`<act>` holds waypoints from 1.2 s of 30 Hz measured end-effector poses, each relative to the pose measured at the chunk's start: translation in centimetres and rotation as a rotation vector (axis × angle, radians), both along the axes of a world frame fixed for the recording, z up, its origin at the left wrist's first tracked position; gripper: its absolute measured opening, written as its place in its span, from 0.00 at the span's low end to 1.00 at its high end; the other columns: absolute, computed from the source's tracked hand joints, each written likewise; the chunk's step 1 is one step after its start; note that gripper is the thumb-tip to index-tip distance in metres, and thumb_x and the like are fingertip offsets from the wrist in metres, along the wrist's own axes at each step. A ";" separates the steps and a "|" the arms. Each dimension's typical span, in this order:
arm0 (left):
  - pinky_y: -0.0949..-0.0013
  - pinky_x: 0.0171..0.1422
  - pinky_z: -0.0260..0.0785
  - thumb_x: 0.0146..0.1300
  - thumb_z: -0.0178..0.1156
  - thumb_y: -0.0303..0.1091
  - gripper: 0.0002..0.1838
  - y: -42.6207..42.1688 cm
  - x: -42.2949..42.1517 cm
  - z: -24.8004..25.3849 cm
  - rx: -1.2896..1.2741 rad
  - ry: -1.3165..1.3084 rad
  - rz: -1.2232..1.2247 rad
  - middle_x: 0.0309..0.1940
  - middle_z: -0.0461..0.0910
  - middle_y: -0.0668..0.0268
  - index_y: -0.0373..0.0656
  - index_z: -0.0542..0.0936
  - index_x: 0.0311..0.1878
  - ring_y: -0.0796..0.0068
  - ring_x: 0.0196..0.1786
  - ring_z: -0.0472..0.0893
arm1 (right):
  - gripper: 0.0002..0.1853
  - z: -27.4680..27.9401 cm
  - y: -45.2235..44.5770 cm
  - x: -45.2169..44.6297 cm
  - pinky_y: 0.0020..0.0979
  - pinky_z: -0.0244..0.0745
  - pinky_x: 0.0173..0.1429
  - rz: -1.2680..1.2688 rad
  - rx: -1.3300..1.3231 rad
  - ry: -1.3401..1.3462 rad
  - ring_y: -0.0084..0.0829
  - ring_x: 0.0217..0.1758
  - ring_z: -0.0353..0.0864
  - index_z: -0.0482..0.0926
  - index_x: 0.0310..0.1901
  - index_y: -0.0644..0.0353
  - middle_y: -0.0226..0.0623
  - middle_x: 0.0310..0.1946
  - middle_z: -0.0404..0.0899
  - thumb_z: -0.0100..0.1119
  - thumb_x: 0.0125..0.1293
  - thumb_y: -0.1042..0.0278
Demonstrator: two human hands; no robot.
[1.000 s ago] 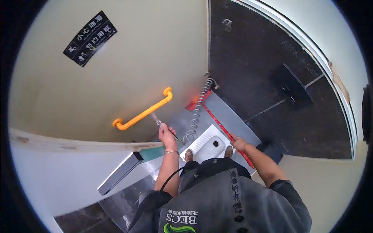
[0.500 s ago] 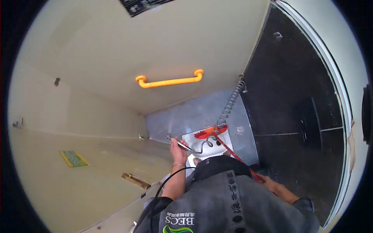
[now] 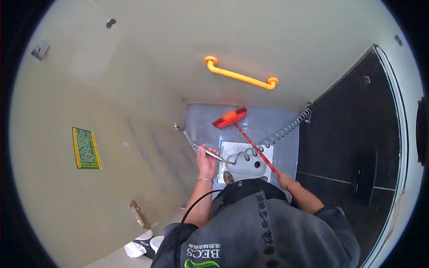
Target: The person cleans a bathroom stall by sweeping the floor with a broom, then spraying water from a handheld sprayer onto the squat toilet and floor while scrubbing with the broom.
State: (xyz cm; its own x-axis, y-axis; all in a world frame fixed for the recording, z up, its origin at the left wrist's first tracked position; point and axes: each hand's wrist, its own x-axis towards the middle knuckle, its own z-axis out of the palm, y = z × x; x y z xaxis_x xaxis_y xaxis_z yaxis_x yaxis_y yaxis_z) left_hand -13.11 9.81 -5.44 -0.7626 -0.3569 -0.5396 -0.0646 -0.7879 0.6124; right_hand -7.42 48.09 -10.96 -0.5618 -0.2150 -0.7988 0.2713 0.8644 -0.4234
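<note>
My left hand is closed around a silver handheld sprayer, its head pointing toward the left wall. From the sprayer's lower end a grey coiled hose runs across the squat toilet to a fitting by the dark wall. My right hand grips the red handle of a broom. The broom's red and orange head rests on the grey floor beyond the toilet, near the back wall. The handle crosses over the toilet and the hose.
A yellow grab bar is fixed to the back wall. On the left wall are a green and yellow sign and a door handle. Dark tiles cover the right wall. A shoe stands at the toilet's near edge.
The broom head has moved from over the toilet to the floor farther back. My right hand has come forward with the handle. The left hand still holds the sprayer; the view has turned.
</note>
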 end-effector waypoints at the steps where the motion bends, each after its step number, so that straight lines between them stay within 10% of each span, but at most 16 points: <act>1: 0.58 0.48 0.70 0.66 0.49 0.51 0.19 -0.2 -0.4 -0.7 0.007 0.001 0.019 0.31 0.71 0.65 0.46 0.67 0.49 0.67 0.37 0.73 | 0.27 -1.5 1.2 0.8 0.46 0.75 0.41 0.129 0.116 0.193 0.49 0.38 0.81 0.54 0.67 0.40 0.51 0.35 0.79 0.42 0.66 0.60; 10: 0.55 0.49 0.69 0.64 0.50 0.55 0.19 -0.8 -4.3 -6.7 0.312 -0.041 -0.020 0.31 0.72 0.66 0.50 0.69 0.46 0.67 0.37 0.73 | 0.23 13.5 7.5 -2.1 0.44 0.68 0.56 0.139 0.344 0.069 0.52 0.53 0.73 0.61 0.64 0.39 0.50 0.47 0.76 0.42 0.67 0.55; 20: 0.57 0.50 0.70 0.64 0.51 0.54 0.20 3.3 -8.5 -8.7 0.251 -0.049 0.162 0.33 0.72 0.66 0.49 0.69 0.49 0.68 0.37 0.74 | 0.25 5.5 16.9 -20.0 0.46 0.70 0.53 0.439 0.205 0.116 0.52 0.46 0.76 0.58 0.66 0.44 0.52 0.42 0.78 0.43 0.66 0.61; 28: 0.59 0.48 0.69 0.65 0.48 0.54 0.19 7.9 -13.2 -3.5 0.130 -0.068 0.307 0.32 0.71 0.68 0.50 0.67 0.50 0.70 0.36 0.72 | 0.24 -7.8 4.8 -39.1 0.47 0.70 0.52 0.784 0.077 0.251 0.53 0.46 0.77 0.59 0.65 0.40 0.54 0.43 0.77 0.39 0.66 0.61; 36: 0.59 0.48 0.69 0.64 0.48 0.56 0.21 6.9 -18.2 -3.1 0.178 -0.031 0.462 0.31 0.71 0.67 0.50 0.69 0.48 0.69 0.35 0.72 | 0.22 -8.3 5.8 -43.0 0.46 0.70 0.53 0.735 -0.041 0.278 0.53 0.47 0.76 0.64 0.63 0.46 0.52 0.44 0.77 0.39 0.68 0.54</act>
